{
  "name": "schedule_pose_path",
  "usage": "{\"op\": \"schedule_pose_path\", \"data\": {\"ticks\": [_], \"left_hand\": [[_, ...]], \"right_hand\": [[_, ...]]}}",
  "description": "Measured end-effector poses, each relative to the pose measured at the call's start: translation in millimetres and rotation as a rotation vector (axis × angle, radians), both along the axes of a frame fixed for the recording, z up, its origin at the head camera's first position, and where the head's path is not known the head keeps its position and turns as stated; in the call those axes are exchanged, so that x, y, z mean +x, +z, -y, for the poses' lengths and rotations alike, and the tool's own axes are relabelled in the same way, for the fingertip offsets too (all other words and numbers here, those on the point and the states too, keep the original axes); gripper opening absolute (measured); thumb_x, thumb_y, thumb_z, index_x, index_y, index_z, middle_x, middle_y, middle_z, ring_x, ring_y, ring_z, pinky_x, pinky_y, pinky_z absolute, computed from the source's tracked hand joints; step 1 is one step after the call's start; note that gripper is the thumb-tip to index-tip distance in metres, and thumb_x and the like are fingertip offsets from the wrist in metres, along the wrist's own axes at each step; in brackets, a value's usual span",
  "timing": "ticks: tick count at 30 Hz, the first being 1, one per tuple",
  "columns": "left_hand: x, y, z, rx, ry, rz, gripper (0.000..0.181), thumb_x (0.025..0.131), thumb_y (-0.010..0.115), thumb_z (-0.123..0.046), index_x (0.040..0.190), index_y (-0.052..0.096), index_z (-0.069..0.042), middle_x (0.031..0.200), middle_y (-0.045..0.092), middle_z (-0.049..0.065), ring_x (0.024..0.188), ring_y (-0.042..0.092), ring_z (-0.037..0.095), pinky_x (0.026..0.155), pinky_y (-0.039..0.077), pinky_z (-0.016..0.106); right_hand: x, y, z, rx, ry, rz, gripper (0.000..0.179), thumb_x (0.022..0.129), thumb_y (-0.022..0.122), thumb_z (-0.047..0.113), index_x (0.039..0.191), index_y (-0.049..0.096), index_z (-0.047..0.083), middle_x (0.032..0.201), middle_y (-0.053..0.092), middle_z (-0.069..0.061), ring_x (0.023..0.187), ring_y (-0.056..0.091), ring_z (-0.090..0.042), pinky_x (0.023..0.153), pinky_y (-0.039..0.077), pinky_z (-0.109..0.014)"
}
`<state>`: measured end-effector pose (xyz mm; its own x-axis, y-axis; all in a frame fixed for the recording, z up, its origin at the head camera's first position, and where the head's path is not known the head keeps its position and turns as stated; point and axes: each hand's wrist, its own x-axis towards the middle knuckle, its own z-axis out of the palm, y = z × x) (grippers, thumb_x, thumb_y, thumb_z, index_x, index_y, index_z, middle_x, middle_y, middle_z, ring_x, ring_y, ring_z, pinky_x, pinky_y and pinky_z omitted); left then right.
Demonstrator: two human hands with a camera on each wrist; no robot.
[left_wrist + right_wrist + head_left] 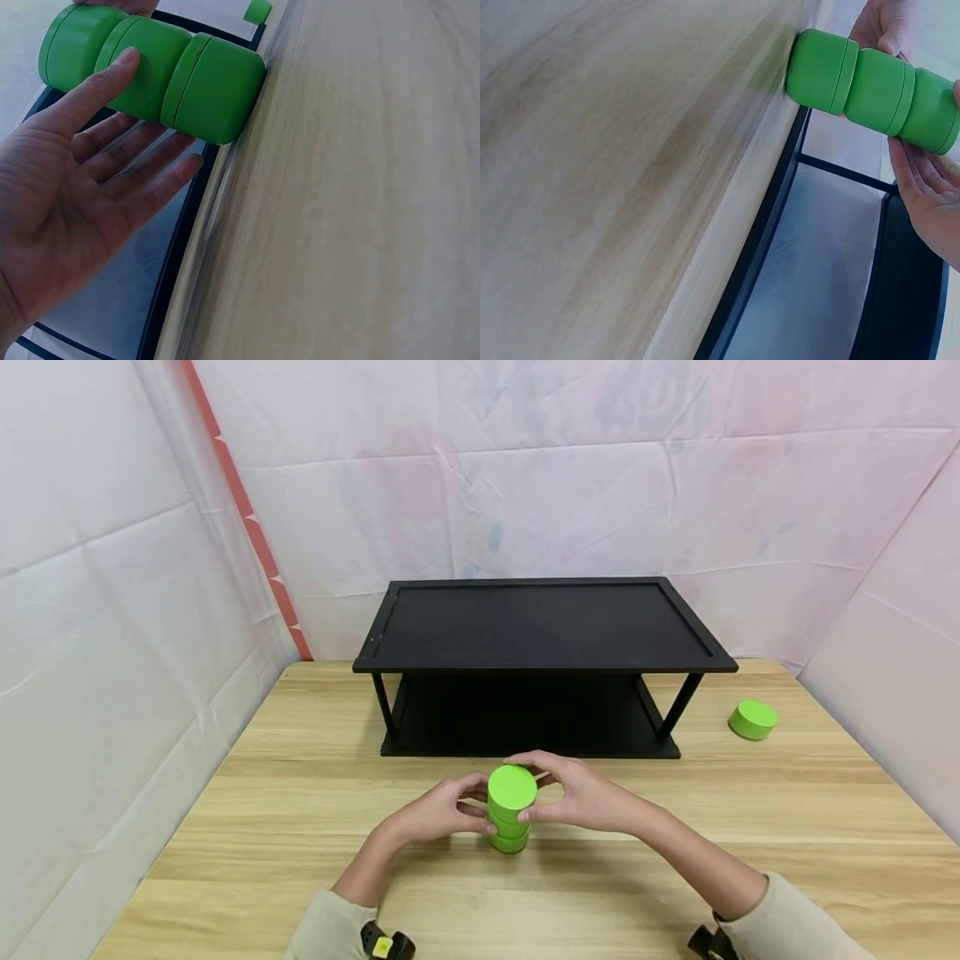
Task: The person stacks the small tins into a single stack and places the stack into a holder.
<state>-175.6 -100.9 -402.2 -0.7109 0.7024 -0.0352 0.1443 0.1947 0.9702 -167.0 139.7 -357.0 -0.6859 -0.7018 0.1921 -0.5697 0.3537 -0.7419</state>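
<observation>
Three round green lidded containers stand stacked upright on the wooden table, the top container (pixel 512 787) uppermost. My left hand (pixel 442 810) curves around the stack's left side, its thumb on the middle container (pixel 150 67) and its other fingers behind. From the right, my right hand (pixel 588 795) grips the top container between thumb and fingers. The bottom container (pixel 821 71) touches the tabletop. In the right wrist view the right hand (pixel 937 206) shows at the edge, partly cut off.
Behind the stack is a black two-tier rack (pixel 543 627) with a flat top and a lower shelf. Another green round container (pixel 753 719) lies on the table (pixel 300 827) to the rack's right. White cloth walls (pixel 562 502) border the table at the back and sides.
</observation>
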Motion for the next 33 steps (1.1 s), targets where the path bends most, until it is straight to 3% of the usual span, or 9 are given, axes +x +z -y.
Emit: {"op": "schedule_pose_path", "data": {"ticks": [4, 9, 16, 22, 33], "left_hand": [[-2.3, -5.0, 1.0, -0.001, -0.008, -0.012, 0.054, 0.079, 0.072, -0.003, 0.126, 0.046, -0.002, 0.117, 0.052, 0.007, 0.109, 0.052, 0.019, 0.087, 0.047, 0.027], [-2.4, -6.6, -0.2, -0.007, -0.015, -0.046, 0.055, 0.077, 0.074, -0.003, 0.126, 0.047, -0.005, 0.117, 0.053, 0.003, 0.109, 0.052, 0.016, 0.087, 0.047, 0.028], [-1.4, -7.8, -2.5, -0.031, 0.0, -0.078, 0.057, 0.076, 0.075, -0.005, 0.126, 0.048, -0.007, 0.118, 0.053, 0.001, 0.11, 0.051, 0.015, 0.088, 0.046, 0.026], [-0.4, -6.3, -2.3, -0.045, 0.008, -0.066, 0.058, 0.076, 0.075, -0.005, 0.127, 0.047, -0.007, 0.118, 0.053, 0.002, 0.11, 0.051, 0.016, 0.089, 0.046, 0.027], [0.0, -6.6, -1.4, -0.047, 0.019, -0.051, 0.058, 0.076, 0.076, -0.008, 0.127, 0.048, -0.009, 0.116, 0.054, 0.002, 0.107, 0.054, 0.016, 0.088, 0.046, 0.029]], "right_hand": [[0.1, -0.4, -0.1, -0.007, 0.007, 0.008, 0.059, 0.079, 0.073, 0.033, 0.13, 0.047, 0.017, 0.121, 0.052, 0.008, 0.104, 0.053, -0.017, 0.088, 0.046, -0.041], [1.0, -0.1, -1.3, -0.011, 0.006, 0.019, 0.064, 0.077, 0.075, 0.03, 0.132, 0.045, 0.014, 0.123, 0.05, 0.007, 0.105, 0.053, -0.018, 0.088, 0.046, -0.036], [-1.0, -1.4, -11.7, -0.084, 0.014, 0.058, 0.065, 0.08, 0.073, 0.025, 0.134, 0.041, 0.009, 0.125, 0.05, -0.002, 0.106, 0.054, -0.022, 0.088, 0.047, -0.036], [0.5, 4.0, -26.8, -0.097, -0.05, 0.05, 0.056, 0.081, 0.072, 0.015, 0.13, 0.046, 0.014, 0.122, 0.053, -0.007, 0.106, 0.055, -0.024, 0.088, 0.046, -0.037], [2.2, 14.4, -69.3, -0.138, -0.148, -0.039, 0.048, 0.083, 0.069, 0.011, 0.127, 0.051, 0.012, 0.123, 0.053, -0.002, 0.107, 0.054, -0.022, 0.088, 0.046, -0.031]]}}
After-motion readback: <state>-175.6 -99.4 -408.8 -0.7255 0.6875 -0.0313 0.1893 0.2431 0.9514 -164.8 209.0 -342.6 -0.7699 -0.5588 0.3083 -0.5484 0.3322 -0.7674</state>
